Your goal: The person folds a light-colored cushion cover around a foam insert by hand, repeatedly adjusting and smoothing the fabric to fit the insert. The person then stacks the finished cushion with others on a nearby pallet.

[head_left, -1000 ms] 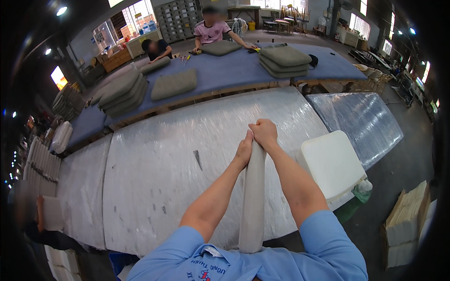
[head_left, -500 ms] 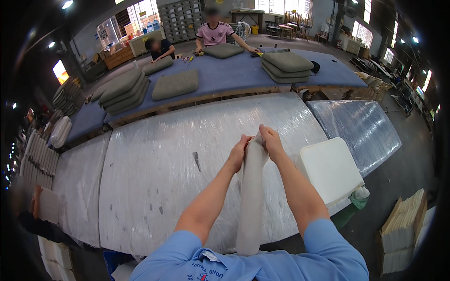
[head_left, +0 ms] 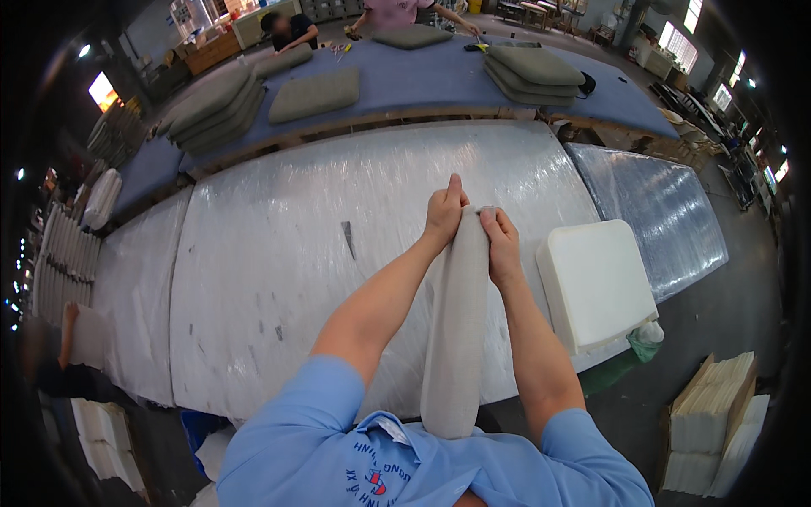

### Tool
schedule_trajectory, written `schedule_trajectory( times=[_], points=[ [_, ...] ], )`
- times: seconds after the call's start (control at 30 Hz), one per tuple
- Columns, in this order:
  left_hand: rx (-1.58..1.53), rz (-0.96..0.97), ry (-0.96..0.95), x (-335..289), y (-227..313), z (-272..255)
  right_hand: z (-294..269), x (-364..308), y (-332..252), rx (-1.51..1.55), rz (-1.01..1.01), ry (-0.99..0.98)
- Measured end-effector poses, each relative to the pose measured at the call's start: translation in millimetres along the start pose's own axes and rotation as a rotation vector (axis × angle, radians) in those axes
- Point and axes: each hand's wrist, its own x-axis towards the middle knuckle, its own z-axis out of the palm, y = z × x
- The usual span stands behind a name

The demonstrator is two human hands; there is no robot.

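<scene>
A light grey fabric-covered cushion (head_left: 457,338) is seen edge-on, its near end against my blue shirt and its length pointing away from me. My left hand (head_left: 445,215) is closed on the cover at the far end, thumb pointing up and away. On the right side of that same end, my right hand (head_left: 500,241) pinches the fabric between thumb and fingers. Both forearms reach out straight along the cushion's sides. To the right lies a white foam pad (head_left: 598,283) with rounded corners, apart from my hand.
The plastic-wrapped table (head_left: 279,228) has dark torn patches. Beyond it, a blue-covered table (head_left: 397,80) carries stacked grey-green cushions (head_left: 532,72), where two people work. Another person's arm (head_left: 66,338) shows at left. White foam sheets (head_left: 714,414) stand at lower right.
My left hand has shifted its grip, its thumb now pointing away, and my right hand has moved slightly down. The fabric at the cushion's far end looks flatter and smoother. The view has tilted downward.
</scene>
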Motion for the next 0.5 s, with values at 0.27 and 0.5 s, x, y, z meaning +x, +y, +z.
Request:
schedule_trajectory(
  times=[0.27, 0.5],
  points=[
    [0.536, 0.050, 0.163, 14.4, 4.3, 47.5, -36.2, 6.7, -6.9, -0.052, 0.032, 0.113],
    [0.680, -0.124, -0.090, -70.9, -91.3, -20.5, -160.9, -57.7, -17.1, -0.078, 0.041, 0.250]
  ],
)
